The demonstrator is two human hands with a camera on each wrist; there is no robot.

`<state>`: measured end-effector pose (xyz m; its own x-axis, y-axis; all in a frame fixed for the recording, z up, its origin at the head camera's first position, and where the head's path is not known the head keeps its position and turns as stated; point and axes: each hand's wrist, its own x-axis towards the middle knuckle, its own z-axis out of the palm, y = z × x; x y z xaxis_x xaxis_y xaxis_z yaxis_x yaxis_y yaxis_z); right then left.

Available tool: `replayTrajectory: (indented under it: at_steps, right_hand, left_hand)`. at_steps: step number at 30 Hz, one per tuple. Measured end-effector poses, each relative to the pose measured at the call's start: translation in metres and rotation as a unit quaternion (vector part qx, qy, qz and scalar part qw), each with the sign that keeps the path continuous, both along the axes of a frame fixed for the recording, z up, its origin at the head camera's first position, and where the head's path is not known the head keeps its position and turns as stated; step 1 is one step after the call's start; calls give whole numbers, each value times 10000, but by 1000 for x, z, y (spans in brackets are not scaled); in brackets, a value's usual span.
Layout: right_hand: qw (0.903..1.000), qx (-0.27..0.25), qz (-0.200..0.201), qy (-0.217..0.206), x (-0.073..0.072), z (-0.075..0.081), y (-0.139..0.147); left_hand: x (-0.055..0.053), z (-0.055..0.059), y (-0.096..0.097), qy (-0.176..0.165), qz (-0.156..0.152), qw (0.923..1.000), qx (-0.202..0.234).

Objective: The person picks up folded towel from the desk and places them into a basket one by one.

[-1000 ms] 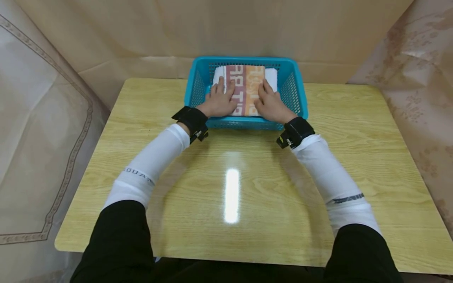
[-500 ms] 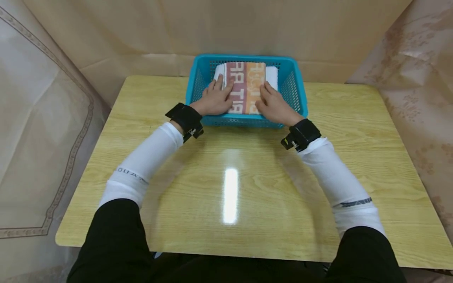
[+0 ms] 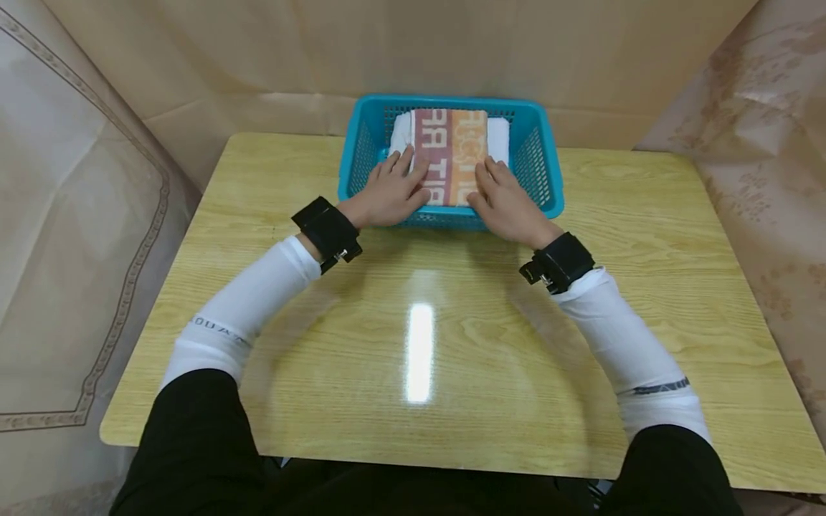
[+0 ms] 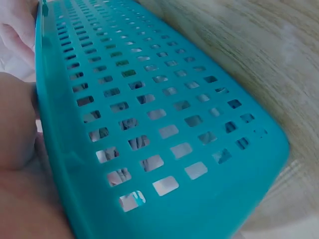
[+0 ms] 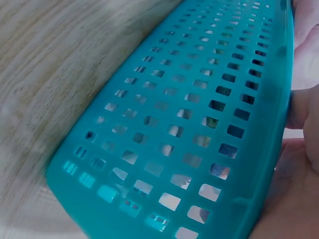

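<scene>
A blue plastic basket (image 3: 445,99) with perforated walls stands at the back of the table. Inside it lies a folded towel (image 3: 449,154) with mauve and orange bands and pale lettering, on top of folded white cloth (image 3: 497,140). My left hand (image 3: 386,198) reaches over the front rim, its fingers spread and straight at the towel's left side. On the other side my right hand (image 3: 510,206) has its straight fingers at the towel's right edge. Both wrist views show the basket's front wall (image 4: 164,119) close up, with only part of each hand beside the rim.
The wooden table (image 3: 361,387) carries a bright light reflection near its middle. Behind the basket hangs a beige cloth (image 3: 452,43), and patterned drapes (image 3: 768,179) close off the sides.
Both hands have drawn back toward the basket's front rim, and the wrists have moved outward and nearer to me. The right fingers, earlier bent at the towel's edge, are straighter now.
</scene>
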<state>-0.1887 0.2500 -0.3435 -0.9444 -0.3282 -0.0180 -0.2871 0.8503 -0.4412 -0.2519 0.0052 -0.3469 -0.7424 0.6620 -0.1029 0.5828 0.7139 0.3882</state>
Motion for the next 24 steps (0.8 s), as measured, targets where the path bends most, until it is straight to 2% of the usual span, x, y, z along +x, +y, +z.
replayTrajectory:
  at_steps: [10, 16, 24]
  right_hand:
    - [9965, 735, 320, 251, 27, -3, -2]
    - [9939, 1027, 198, 358, 42, -10, -1]
    - [9911, 1231, 233, 439, 60, -15, -6]
  left_hand:
    - [26, -4, -12, 433, -64, 9990, -1]
    - [43, -6, -20, 593, -136, 9981, -84]
    - [66, -11, -27, 1030, -310, 9934, -393]
